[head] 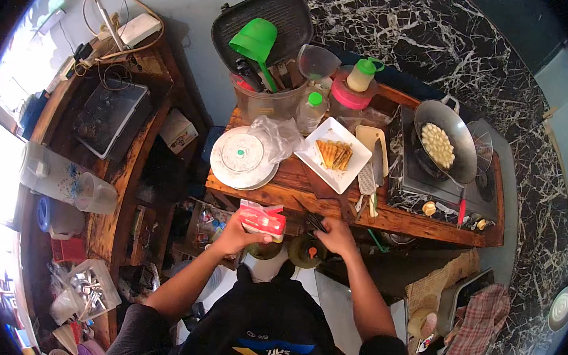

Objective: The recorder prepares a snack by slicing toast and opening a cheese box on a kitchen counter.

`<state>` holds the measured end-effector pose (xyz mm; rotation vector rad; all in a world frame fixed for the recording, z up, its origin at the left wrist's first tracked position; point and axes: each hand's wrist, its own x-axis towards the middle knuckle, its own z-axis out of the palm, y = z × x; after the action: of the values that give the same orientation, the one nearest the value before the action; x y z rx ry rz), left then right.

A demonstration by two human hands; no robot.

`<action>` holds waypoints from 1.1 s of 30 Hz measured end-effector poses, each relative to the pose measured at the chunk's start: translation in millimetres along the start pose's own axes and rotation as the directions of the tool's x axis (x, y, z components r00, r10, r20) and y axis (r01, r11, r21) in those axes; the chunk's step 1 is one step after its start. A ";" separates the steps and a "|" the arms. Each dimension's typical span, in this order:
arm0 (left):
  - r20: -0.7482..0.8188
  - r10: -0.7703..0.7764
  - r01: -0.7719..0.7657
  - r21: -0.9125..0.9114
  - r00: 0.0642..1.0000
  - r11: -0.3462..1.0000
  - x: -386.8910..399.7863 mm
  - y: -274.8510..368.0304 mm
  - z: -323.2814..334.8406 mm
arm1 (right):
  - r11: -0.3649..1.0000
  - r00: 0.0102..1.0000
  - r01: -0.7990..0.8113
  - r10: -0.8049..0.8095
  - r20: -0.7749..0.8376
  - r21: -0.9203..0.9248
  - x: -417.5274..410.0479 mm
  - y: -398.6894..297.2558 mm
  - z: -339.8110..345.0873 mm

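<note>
My left hand holds a red and white packet in front of the wooden counter's edge. My right hand grips dark-handled scissors, their blades pointing up and left toward the packet, apart from it. Beyond my hands, a square white plate bears grilled, folded pieces of food. To its right lie a cream cutting board, a small grater and a knife. A wok on the gas stove contains pale, round pieces of food.
Stacked white plates and a crumpled plastic bag are at the counter's left. Behind stand a utensil tub, a clear bottle and a sauce bottle. Wooden shelving stands left; a cardboard sheet is at lower right.
</note>
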<state>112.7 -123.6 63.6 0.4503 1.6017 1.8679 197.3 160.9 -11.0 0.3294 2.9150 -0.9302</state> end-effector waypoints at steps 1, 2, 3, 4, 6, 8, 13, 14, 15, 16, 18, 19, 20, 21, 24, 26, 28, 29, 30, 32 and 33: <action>0.000 0.001 -0.001 -0.002 1.000 1.000 -2.5 -1.2 -4.0 | 0.926 0.976 -0.178 0.123 0.181 0.332 -11.3 8.2 -8.7; -0.018 -0.044 0.043 -0.032 0.999 0.999 -4.8 -3.8 -9.7 | 0.717 0.907 -0.382 0.171 0.384 0.583 -21.5 13.0 -11.8; -0.033 -0.089 0.087 -0.064 0.995 0.994 -7.1 -6.0 -14.8 | 0.718 0.907 -0.384 0.174 0.384 0.581 -34.9 4.6 -18.8; -0.056 -0.105 0.103 -0.030 0.993 0.994 -7.1 -8.8 -20.0 | 0.488 0.904 -0.407 0.092 0.418 0.772 -49.6 -8.8 -31.0; -0.065 -0.069 0.070 0.013 0.995 0.997 -4.2 -12.0 -26.2 | 0.268 0.910 -0.399 0.000 0.414 0.877 -66.1 -30.6 -52.9; -0.101 0.057 -0.054 0.026 0.993 0.998 1.2 -11.2 -21.6 | 0.465 0.929 -0.333 0.016 0.369 0.820 -63.7 -37.0 -49.4; -0.008 0.030 -0.029 0.099 1.000 0.995 20.3 -15.3 -22.8 | 0.551 0.944 -0.259 -0.031 0.330 0.793 -56.9 -66.0 -58.0; -0.011 0.059 -0.057 0.124 0.998 0.991 22.1 -18.1 -24.1 | 0.551 0.938 -0.231 -0.092 0.334 0.802 -56.1 -71.7 -63.3; -0.012 0.087 -0.085 0.146 0.996 0.986 24.1 -16.9 -22.3 | 0.550 0.941 -0.227 -0.087 0.326 0.804 -57.5 -74.2 -63.8; -0.004 0.090 -0.089 0.147 0.996 0.985 25.4 -15.0 -20.7 | 0.577 0.964 -0.191 -0.042 0.263 0.794 -58.2 -76.9 -63.4; 0.004 0.056 -0.056 0.102 0.998 0.993 25.9 -9.0 -17.7 | 0.760 0.988 -0.106 0.010 0.152 0.641 -56.8 -74.5 -62.4; 0.008 0.058 -0.058 0.103 0.998 0.993 26.5 -8.0 -17.3 | 0.759 0.989 -0.105 0.012 0.147 0.642 -56.7 -72.6 -61.6; 0.008 0.052 -0.053 0.132 0.999 0.990 27.1 -7.3 -17.3 | 0.758 0.996 -0.055 -0.001 0.085 0.650 -54.6 -70.9 -61.5; 0.008 0.046 -0.047 0.159 0.999 0.986 28.3 -5.0 -16.1 | 0.758 1.000 -0.006 -0.012 0.023 0.653 -52.4 -71.3 -63.1; 0.010 0.034 -0.034 0.090 0.999 0.995 28.8 5.3 -9.1 | 0.653 0.997 0.002 -0.056 0.045 0.758 -50.9 -73.9 -69.0; 0.012 0.060 -0.061 0.125 0.998 0.990 29.4 5.1 -11.3 | 0.564 0.989 -0.061 -0.079 0.128 0.823 -49.2 -79.7 -79.7; 0.015 0.086 -0.087 0.159 0.996 0.983 29.9 8.8 -11.8 | 0.515 0.969 -0.106 -0.138 0.205 0.851 -47.5 -78.1 -90.3; 0.035 0.083 -0.087 0.142 0.996 0.986 30.5 12.1 -10.8 | 0.466 0.941 -0.155 -0.198 0.274 0.871 -47.4 -77.7 -95.2; 0.053 0.080 -0.086 0.126 0.995 0.988 31.5 14.0 -10.1 | 0.468 0.925 -0.163 -0.233 0.300 0.868 -48.7 -82.8 -102.6; 0.049 0.079 -0.083 0.096 0.996 0.992 31.9 14.0 -11.5 | 0.511 0.886 -0.204 -0.266 0.379 0.835 -51.0 -90.6 -115.3; 0.057 0.077 -0.081 0.067 0.995 0.994 32.2 14.6 -11.4 | 0.551 0.847 -0.238 -0.286 0.449 0.800 -51.8 -91.6 -119.2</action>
<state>78.2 -112.0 70.9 0.5980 1.6380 1.8455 228.0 147.6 144.4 0.0202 1.7599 -2.0078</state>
